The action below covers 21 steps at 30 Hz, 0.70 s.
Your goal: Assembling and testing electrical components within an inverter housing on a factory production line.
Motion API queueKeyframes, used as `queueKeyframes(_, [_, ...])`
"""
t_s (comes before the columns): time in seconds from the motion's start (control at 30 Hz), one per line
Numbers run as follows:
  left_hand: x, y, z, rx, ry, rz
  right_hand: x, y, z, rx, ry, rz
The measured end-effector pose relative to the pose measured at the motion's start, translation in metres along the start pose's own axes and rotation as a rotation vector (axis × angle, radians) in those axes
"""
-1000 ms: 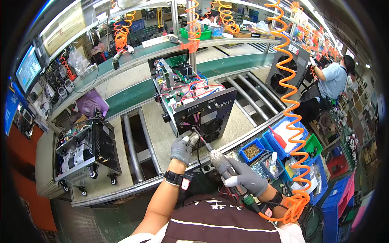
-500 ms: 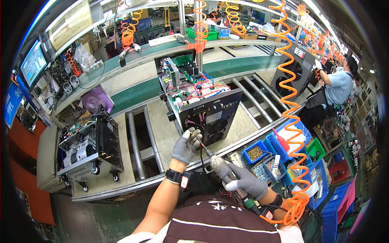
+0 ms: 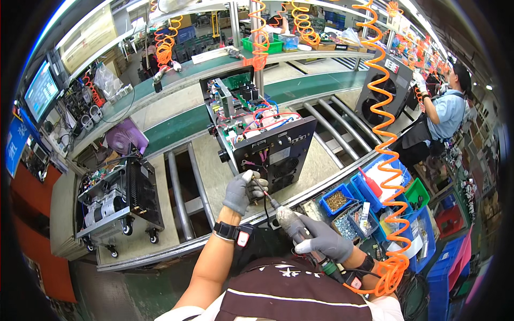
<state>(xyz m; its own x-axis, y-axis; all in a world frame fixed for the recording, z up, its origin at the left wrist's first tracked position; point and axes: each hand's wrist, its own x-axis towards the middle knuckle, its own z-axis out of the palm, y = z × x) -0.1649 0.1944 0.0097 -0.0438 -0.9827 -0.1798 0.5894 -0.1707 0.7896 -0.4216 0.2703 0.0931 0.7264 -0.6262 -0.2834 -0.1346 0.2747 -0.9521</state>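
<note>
My left hand [image 3: 242, 192], in a grey glove, is closed with its fingertips pinched at the tip of a long thin screwdriver bit [image 3: 270, 199]. What sits between those fingers is too small to make out. My gloved right hand [image 3: 325, 241] is wrapped round an air screwdriver [image 3: 293, 222] with a worn, whitish front end, pointing up and left toward my left hand. Just beyond my left hand stands an open-topped black machine [image 3: 286, 152], with wires and circuit boards showing inside. Purple wires [image 3: 263, 155] poke out of its near panel.
An orange coiled air hose [image 3: 393, 187] hangs at my right. Blue parts bins [image 3: 336, 199] with screws stand beside the roller conveyor [image 3: 181, 195]. Another wheeled machine [image 3: 120, 200] is at left, near a purple fan [image 3: 127, 137]. A co-worker [image 3: 447, 112] works at far right by another machine [image 3: 383, 91].
The view has shifted slightly. My hands and the screwdriver keep nearly the same pose before the machine. At far right the co-worker's head and gloved hand have risen a little.
</note>
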Motion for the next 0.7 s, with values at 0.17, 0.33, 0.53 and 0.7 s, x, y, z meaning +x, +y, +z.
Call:
queueKeyframes(0.17, [-0.001, 0.000, 0.016, 0.009, 0.086, -0.035, 0.002, 0.000, -0.001, -0.214, 0.063, -0.016])
queueKeyframes(0.33, [0.008, -0.010, 0.025, -0.116, 0.242, -0.017, 0.003, 0.004, 0.000, -0.071, 0.085, -0.072])
queueKeyframes(0.53, [0.021, -0.019, 0.034, 0.190, 0.446, 0.223, -0.002, 0.001, -0.007, -0.063, 0.129, -0.079])
queueKeyframes(0.7, [0.032, -0.022, 0.032, 0.230, 0.549, 0.343, -0.002, 0.000, -0.007, -0.039, 0.129, -0.109])
